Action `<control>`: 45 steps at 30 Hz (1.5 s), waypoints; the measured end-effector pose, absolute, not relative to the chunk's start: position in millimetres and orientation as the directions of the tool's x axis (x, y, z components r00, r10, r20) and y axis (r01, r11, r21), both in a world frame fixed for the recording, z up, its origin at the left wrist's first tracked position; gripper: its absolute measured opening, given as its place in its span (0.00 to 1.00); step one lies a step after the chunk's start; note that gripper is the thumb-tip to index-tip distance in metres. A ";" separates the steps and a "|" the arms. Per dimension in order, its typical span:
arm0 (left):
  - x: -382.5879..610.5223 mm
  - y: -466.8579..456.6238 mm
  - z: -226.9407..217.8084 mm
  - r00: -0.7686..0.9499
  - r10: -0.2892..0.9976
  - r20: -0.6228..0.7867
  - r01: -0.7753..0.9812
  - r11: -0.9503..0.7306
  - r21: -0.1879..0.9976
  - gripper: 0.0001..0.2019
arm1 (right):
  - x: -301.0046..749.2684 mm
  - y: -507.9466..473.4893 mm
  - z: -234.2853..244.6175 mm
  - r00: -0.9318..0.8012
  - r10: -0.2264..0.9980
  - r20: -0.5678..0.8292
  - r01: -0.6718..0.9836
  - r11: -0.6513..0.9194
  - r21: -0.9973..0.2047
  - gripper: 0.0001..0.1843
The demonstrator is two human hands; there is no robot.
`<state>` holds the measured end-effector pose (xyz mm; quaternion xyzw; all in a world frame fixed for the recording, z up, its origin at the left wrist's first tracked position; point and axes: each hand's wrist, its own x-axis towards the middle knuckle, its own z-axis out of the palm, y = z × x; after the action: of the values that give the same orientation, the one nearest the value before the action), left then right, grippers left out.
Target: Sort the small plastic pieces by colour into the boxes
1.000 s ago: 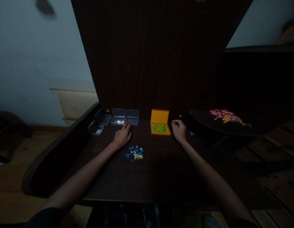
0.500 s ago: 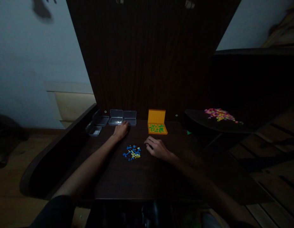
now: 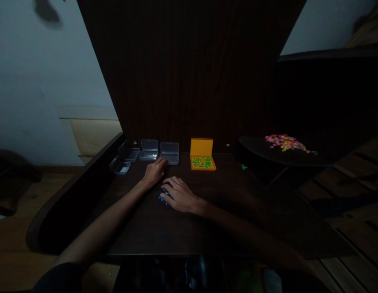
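Small pieces (image 3: 162, 197), blue where we can make them out, lie in a loose heap on the near middle of the dark worktop (image 3: 213, 191), and most of the heap is hidden under our right hand (image 3: 179, 195). That hand comes in from the right and lies palm down, its fingers pointing left and slightly far, so only a few bits show at its left edge, touching or just under the fingertips. Its fingers are spread, but the thumb is out of sight, so we cannot tell whether the grip is closed on a piece. The heap shows no long axis of its own from what is left uncovered. Our left hand (image 3: 154, 171) rests just beyond and to the left of the heap, near it but not on it, knuckles up, fingers loosely curled and holding nothing; the right hand is plainly the nearer of the two. The left fingertips sit just beside the near edge of a clear box (image 3: 170, 153), one of a row of lidded clear boxes running off to the left. Right of that box stands an orange box (image 3: 202, 146), lid upright, with green pieces (image 3: 201, 162) inside. Far right, well apart, a pink and yellow pile (image 3: 285, 142) lies on a side shelf (image 3: 262, 156).
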<state>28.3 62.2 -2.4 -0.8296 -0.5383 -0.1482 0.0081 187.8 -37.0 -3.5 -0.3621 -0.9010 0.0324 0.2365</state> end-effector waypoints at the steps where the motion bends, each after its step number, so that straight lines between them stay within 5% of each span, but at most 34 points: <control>1: 27.7 62.4 -1.8 0.371 0.885 0.281 0.893 -0.423 0.153 0.18 | 183.0 -36.3 -2.6 -0.646 0.664 0.377 0.628 0.743 -0.232 0.19; 9: 20.4 64.3 -7.2 0.375 0.795 0.477 0.836 -0.512 0.198 0.15 | 177.3 -28.6 -11.0 -0.801 0.578 0.153 0.549 0.813 -0.193 0.27; 18: 15.9 57.1 -13.4 0.433 0.714 0.550 0.785 -0.599 0.160 0.14 | 199.7 -34.2 -10.4 -0.789 0.610 0.074 0.576 0.776 -0.258 0.27; 26: 12.9 49.3 -9.4 0.454 0.657 0.601 0.753 -0.644 0.135 0.13 | 225.6 -39.3 -15.8 -0.755 0.652 0.072 0.629 0.751 -0.202 0.27; 33: 14.7 45.4 -12.1 0.483 0.620 0.619 0.707 -0.693 0.142 0.16 | 232.4 -43.7 -21.7 -0.733 0.659 0.170 0.625 0.750 -0.215 0.26; 39: 17.4 41.7 -17.1 0.525 0.586 0.617 0.672 -0.730 0.122 0.18 | 241.3 -41.2 -20.4 -0.670 0.603 0.433 0.576 0.790 -0.209 0.22; 45: 15.2 40.6 -17.9 0.559 0.589 0.583 0.688 -0.722 0.069 0.19 | 259.0 -27.7 -12.2 -0.326 0.695 0.641 0.518 0.699 -0.494 0.17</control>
<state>15.2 40.6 -17.9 -0.8791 -0.3634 -0.2970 0.0834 259.0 -27.7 -12.2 -0.3751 -0.8081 0.1000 0.4430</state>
